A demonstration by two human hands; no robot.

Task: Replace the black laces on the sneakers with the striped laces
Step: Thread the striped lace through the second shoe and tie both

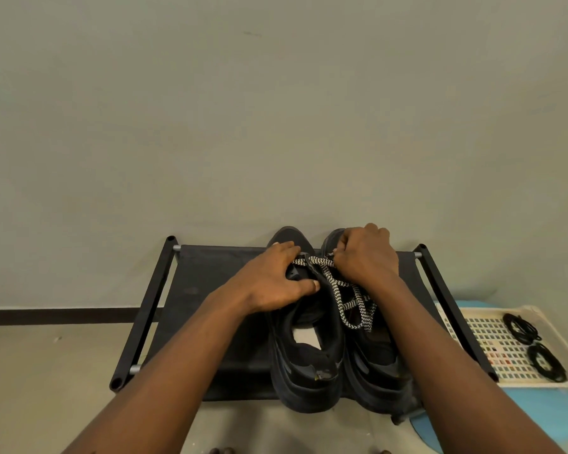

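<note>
I had both sneakers standing side by side on the fabric shelf of the low black rack (210,283), toes toward the wall, heels toward me, so the lacing zones sat under my hands. The left sneaker (304,362) was the one being worked; its tongue was pulled up and its opening gaped, which I judged was to free the eyelets. My left hand (276,283) pressed down on that shoe's upper with the thumb hooked at the collar, its grip clenched on the shoe to steady it against the pull. My right hand (364,257) reached over the toe of the right sneaker (374,365), grip pinched shut on an end of the striped lace (341,290), drawing it taut across the top. The rest of the striped lace lay in loose loops over the gap between the two shoes; I could not tell which eyelets it already ran through.

The black laces (535,345) lay coiled in two bundles in the cream perforated tray (492,348) to my right, well apart from the shoes, out of the way. That told me removal was done, and I judged threading on the left sneaker was under way, with tangling of the slack the main risk.
</note>
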